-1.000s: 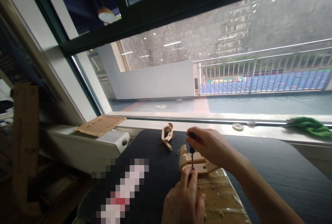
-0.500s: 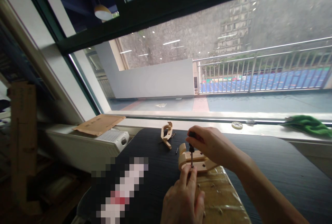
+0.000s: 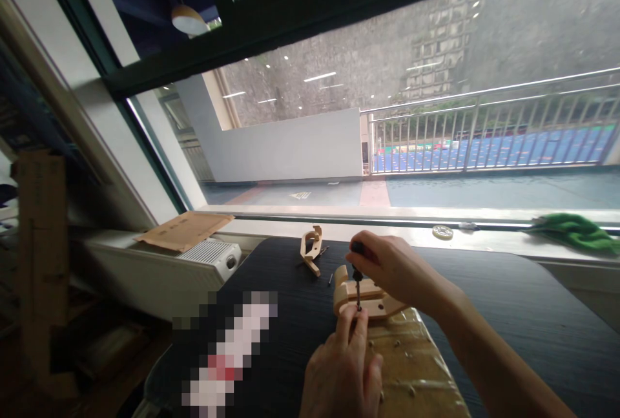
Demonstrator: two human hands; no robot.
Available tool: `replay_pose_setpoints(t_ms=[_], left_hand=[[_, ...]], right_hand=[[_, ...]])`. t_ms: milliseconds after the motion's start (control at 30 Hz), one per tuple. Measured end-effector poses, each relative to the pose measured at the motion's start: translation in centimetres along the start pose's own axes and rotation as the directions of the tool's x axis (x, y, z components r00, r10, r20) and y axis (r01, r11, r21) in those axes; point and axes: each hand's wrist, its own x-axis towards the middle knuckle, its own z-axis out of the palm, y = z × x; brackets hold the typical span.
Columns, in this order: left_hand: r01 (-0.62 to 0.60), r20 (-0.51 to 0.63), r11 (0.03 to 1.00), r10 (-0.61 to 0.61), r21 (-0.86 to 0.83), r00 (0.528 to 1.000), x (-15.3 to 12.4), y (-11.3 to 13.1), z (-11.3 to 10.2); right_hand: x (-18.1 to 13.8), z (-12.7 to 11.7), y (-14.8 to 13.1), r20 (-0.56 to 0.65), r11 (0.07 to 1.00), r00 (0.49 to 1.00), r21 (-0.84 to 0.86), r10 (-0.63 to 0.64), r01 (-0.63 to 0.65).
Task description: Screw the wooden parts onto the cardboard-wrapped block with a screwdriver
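Note:
My right hand (image 3: 390, 266) is closed around the dark handle of a screwdriver (image 3: 357, 274), which stands nearly upright. Its shaft points down into a pale wooden piece (image 3: 372, 308) with rounded ends and dark holes. Close beside the screwdriver's tip, my left hand (image 3: 339, 363) presses its fingertips on the near edge of that piece. Whatever lies under those fingertips is too small to make out. Beneath the wooden piece and my left hand is a brown pad wrapped in clear plastic (image 3: 414, 366).
On the dark table (image 3: 489, 314), a second wooden part (image 3: 310, 250) lies farther back, with a small screw (image 3: 330, 280) nearby. A green cloth (image 3: 578, 234) and a round roll (image 3: 442, 232) rest on the windowsill. Cardboard (image 3: 186, 230) lies at the left, above a radiator (image 3: 213, 256).
Both hands, the screwdriver and the wooden piece stay almost in place. My right hand's fingers have shifted very slightly on the handle.

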Motion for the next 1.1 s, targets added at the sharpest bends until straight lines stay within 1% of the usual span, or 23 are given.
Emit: replay_pose_setpoints(t_ms=[100, 167, 267, 333, 467, 667, 767, 900, 1100], left_hand=[[-0.011, -0.006, 1.000, 0.011, 0.005, 1.000, 0.0, -0.1, 0.2], [-0.013, -0.009, 1.000, 0.013, 0.012, 1.000, -0.1, -0.2, 0.2], [-0.014, -0.012, 1.000, 0.014, 0.014, 1.000, -0.1, -0.2, 0.2], [-0.016, -0.010, 1.000, 0.016, 0.011, 1.000, 0.0, -0.1, 0.1], [-0.010, -0.014, 1.000, 0.010, 0.007, 1.000, 0.0, -0.1, 0.1], [-0.001, 0.004, 1.000, 0.001, 0.015, 1.000, -0.1, 0.0, 0.0], [-0.001, 0.001, 1.000, 0.001, 0.020, 1.000, -0.1, 0.1, 0.0], [-0.010, -0.010, 1.000, 0.010, 0.016, 1.000, -0.1, 0.1, 0.0], [-0.010, 0.004, 1.000, 0.010, 0.023, 1.000, 0.1, -0.1, 0.0]], right_hand=[[0.1, 0.0, 0.1, -0.012, 0.999, 1.000, -0.037, 0.023, -0.024], [0.0, -0.2, -0.2, -0.013, 0.999, 1.000, -0.042, -0.007, 0.007], [-0.1, -0.6, -0.7, 0.008, 0.997, 0.997, 0.001, -0.081, 0.081], [-0.2, -0.7, -0.9, 0.026, 0.995, 0.995, 0.030, -0.096, 0.096], [-0.1, -0.6, -0.6, 0.019, 0.996, 0.997, 0.033, -0.078, 0.077], [0.0, -0.2, -0.3, -0.017, 0.999, 1.000, -0.043, -0.008, 0.007], [-0.1, 0.0, -0.4, -0.031, 1.000, 1.000, -0.020, -0.005, 0.005], [-0.1, -0.1, -0.6, -0.011, 0.997, 0.998, 0.046, -0.064, 0.065], [-0.2, -0.7, -0.8, -0.006, 0.987, 0.991, 0.080, -0.136, 0.136]])
